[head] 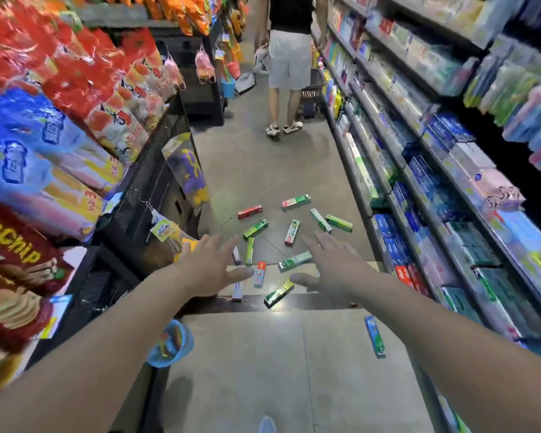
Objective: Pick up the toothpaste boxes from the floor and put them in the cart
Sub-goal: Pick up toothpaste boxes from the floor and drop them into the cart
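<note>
1. Head view, looking down a shop aisle: both arms stretched forward over the floor, nothing in either of the hands.
2. Left hand has its fingers spread and straight, palm down, hovering above the near end of the scattered boxes.
3. Right hand is the same deal, fingers straight and loose, holding nothing.
4. The toothpaste boxes are strewn on the floor in the middle of the aisle, mostly green and red ones, lying flat at all angles, some just past the fingertips and a few under the hands.
5. One blue-green box lies apart from the rest, nearer and to the right, close to the right shelf.
6. Snack bags fill the left rack, kinda blurry so I can't read much.
7. Far down the aisle a person in light shorts stands beside a dark basket, probably a shopping basket on the floor.
</note>
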The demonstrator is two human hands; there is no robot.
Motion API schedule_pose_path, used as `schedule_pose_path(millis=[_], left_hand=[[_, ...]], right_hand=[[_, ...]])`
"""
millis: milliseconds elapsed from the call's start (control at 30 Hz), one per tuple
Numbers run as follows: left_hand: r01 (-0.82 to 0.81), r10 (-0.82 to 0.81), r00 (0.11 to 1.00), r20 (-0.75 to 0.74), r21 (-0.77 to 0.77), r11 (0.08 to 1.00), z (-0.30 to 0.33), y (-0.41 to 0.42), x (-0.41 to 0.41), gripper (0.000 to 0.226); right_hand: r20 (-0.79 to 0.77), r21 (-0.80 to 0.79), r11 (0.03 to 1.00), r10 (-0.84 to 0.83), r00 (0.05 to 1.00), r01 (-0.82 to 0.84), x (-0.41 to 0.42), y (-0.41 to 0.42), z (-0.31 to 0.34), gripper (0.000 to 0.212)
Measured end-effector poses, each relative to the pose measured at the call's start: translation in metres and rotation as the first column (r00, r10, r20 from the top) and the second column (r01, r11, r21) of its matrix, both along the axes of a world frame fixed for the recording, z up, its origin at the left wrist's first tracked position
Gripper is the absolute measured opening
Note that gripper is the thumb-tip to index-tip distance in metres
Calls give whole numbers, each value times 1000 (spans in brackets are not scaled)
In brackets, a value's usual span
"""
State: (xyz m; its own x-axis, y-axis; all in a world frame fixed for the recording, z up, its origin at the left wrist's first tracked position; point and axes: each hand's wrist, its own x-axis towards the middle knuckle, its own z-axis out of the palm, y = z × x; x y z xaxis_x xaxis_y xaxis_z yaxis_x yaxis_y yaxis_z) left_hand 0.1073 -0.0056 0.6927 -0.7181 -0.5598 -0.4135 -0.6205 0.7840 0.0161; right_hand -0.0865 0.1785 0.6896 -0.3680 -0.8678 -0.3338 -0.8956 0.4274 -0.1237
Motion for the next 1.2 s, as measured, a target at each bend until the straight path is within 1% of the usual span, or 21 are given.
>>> schedule_pose_path(millis=[33, 100, 267, 567, 700, 900, 1000, 1100, 1200], left_hand=[[0, 0, 1000, 2, 6, 1000, -2, -11, -6, 98], [-2, 2, 1000, 7, 6, 1000, -6, -31, -17, 94], [-14, 14, 1000, 4, 31, 999, -16, -79, -52, 93], [-104, 93, 990, 105, 111, 988, -65, -159, -143, 92], [-132, 117, 988, 98, 155, 979, -90, -196, -186, 90], [-147, 128, 987, 103, 210, 967, -146, -256, -238, 92], [-134, 118, 989, 90, 201, 970, -180, -286, -253, 93], [-128, 109, 989, 99, 214, 968, -220, -310, -264, 93], [-128, 111, 990, 90, 215, 968, -273, -328, -270, 92]], right_hand=[[2, 5, 1000, 6, 1000, -6, -5, -13, -3, 95], [5, 11, 1000, 15, 1000, -15, -17, -37, -9, 96], [31, 1, 999, 38, 999, -38, -52, -92, -25, 98], [92, 83, 993, 79, 993, -87, -142, -187, -76, 94], [121, 122, 987, 92, 988, -106, -187, -233, -96, 94], [133, 132, 984, 105, 986, -122, -242, -290, -144, 94], [132, 146, 983, 94, 987, -114, -260, -312, -171, 95], [167, 168, 983, 48, 985, -77, -268, -334, -207, 93], [188, 184, 983, -28, 982, -7, -266, -354, -264, 91]])
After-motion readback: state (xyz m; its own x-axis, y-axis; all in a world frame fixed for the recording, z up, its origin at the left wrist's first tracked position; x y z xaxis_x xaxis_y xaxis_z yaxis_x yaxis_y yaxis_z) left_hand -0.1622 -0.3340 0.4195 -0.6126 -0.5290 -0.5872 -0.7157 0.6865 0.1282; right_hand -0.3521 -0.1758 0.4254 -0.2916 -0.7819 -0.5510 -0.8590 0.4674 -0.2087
